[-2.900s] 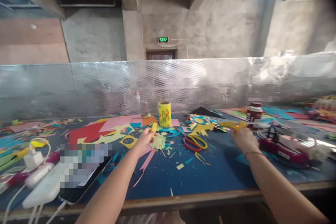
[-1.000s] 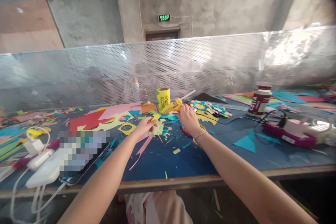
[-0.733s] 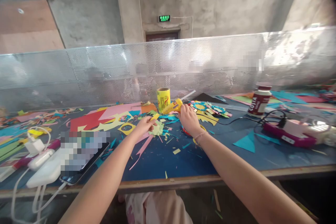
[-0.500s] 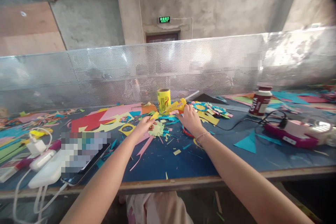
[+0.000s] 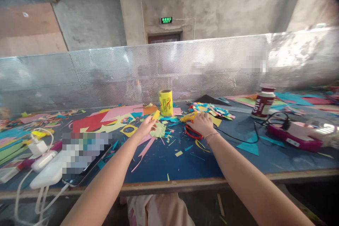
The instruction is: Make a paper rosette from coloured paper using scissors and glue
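Note:
My left hand [image 5: 148, 125] pinches a small yellow paper piece [image 5: 156, 114] between thumb and fingers. Just beside it a pale green fringed paper piece [image 5: 159, 130] lies on the table. Over to the right, my right hand [image 5: 202, 123] is closed over a yellow hot glue gun [image 5: 188, 117], low at the tabletop; its grip is hidden under my palm. A black cord [image 5: 234, 137] trails from there to the right. Right below my right hand is a red loop-shaped thing [image 5: 192, 133], partly covered. A yellow cardboard tube [image 5: 166, 103] stands upright beyond both hands.
Colored paper scraps [image 5: 91, 122] litter the blue table [image 5: 174, 166]. On the left lie a phone [image 5: 87, 167], a white power bank [image 5: 47, 174] and cables. A brown bottle [image 5: 263, 103] and a purple power strip [image 5: 293, 137] are at right. A perforated metal screen [image 5: 164, 67] runs behind.
My right hand has moved right and down with the glue gun, from beside the yellow tube to the tabletop. The left hand has stayed nearly still, holding the yellow paper.

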{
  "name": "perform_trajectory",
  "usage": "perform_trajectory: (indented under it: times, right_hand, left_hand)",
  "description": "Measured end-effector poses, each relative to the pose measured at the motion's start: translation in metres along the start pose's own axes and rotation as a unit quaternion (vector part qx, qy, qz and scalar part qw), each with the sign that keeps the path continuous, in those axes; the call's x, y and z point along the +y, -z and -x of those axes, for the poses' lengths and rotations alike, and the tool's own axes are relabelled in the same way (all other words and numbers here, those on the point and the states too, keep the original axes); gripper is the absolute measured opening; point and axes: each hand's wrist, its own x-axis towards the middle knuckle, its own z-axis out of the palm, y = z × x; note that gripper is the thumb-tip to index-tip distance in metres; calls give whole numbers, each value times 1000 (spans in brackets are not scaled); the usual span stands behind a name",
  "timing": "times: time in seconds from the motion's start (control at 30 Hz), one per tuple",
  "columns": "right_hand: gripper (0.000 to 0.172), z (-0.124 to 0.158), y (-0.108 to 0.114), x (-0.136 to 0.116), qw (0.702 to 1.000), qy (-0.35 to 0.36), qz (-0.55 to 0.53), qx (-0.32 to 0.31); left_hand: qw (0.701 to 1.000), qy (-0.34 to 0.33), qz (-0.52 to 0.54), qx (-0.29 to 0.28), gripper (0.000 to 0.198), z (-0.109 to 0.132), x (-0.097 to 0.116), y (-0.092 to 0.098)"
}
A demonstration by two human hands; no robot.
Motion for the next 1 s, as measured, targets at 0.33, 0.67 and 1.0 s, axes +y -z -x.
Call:
perform_trajectory:
  times: [0.33, 0.67, 1.0]
  right_hand:
    - [27, 13, -7, -88, 859, 105, -500, -18]
    - [37, 23, -10, -98, 726, 65, -675, -115]
    - [36, 23, -4, -100, 679, 26, -723, -129]
  left_hand:
    - [995, -65, -71, -9, 31, 5, -1, -17]
    - [986, -118, -113, -39, 41, 11, 0, -25]
    - [991, -77, -106, -34, 35, 18, 10, -34]
